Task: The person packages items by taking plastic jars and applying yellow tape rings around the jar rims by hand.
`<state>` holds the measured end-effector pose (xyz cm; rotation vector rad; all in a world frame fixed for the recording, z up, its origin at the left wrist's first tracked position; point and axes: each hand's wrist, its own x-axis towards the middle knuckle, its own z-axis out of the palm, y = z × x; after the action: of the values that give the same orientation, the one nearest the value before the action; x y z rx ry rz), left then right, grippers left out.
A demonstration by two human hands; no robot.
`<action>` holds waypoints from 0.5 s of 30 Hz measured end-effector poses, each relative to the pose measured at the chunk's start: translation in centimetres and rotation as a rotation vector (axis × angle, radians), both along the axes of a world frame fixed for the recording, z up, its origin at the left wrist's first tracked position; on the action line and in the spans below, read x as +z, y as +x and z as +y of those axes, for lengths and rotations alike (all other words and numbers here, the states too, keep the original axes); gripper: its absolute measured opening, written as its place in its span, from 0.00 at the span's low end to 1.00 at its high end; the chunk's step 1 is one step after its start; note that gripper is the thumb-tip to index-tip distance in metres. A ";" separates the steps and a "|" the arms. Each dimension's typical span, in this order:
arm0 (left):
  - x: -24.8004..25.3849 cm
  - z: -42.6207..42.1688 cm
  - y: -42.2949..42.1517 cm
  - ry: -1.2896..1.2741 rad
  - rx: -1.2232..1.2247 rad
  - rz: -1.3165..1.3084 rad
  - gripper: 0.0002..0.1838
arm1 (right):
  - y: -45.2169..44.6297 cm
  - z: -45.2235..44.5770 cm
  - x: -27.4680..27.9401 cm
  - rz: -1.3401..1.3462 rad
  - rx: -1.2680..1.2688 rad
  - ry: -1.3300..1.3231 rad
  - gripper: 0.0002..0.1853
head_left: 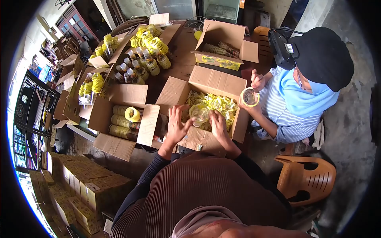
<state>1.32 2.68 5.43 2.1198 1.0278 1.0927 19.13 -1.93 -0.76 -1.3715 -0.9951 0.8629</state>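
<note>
A clear plastic cup [199,114] with a yellowish rim is between my two hands, above a cardboard box of small yellow-and-white sachets [219,104]. My left hand [177,123] curves round the cup's left side, thumb and fingertips at its edge. On the other side, my right hand [218,125] has its fingers against the cup. The palms and the exact contact are partly hidden. The open box's front flap [202,139] lies beneath my wrists.
At right, a co-worker [295,103] holds another cup [250,97]. An open box of stacked cups [119,121] stands left. Filled cups [137,65] and yellow ring stacks [149,41] are farther back, near a lemon-printed carton [218,61]. An orange chair [307,180] is lower right.
</note>
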 end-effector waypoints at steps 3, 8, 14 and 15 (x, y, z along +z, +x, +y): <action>0.2 -1.2 0.6 0.329 0.041 0.339 0.25 | 0.0 -0.3 0.1 -0.002 0.002 -0.020 0.17; -2.1 -1.4 1.0 0.370 -0.018 0.393 0.10 | -0.4 -0.5 0.7 0.032 0.095 -0.072 0.21; -1.0 -0.8 0.0 0.313 -0.059 0.435 0.03 | 1.2 -1.3 2.4 -0.443 0.066 0.002 0.15; -0.8 -0.7 -0.1 0.311 -0.054 0.434 0.03 | 1.2 -1.4 2.9 -0.482 0.057 0.257 0.15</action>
<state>1.23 1.93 4.61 2.7012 1.0305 0.8246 20.32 -3.32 2.16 -1.3584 -1.4656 0.4267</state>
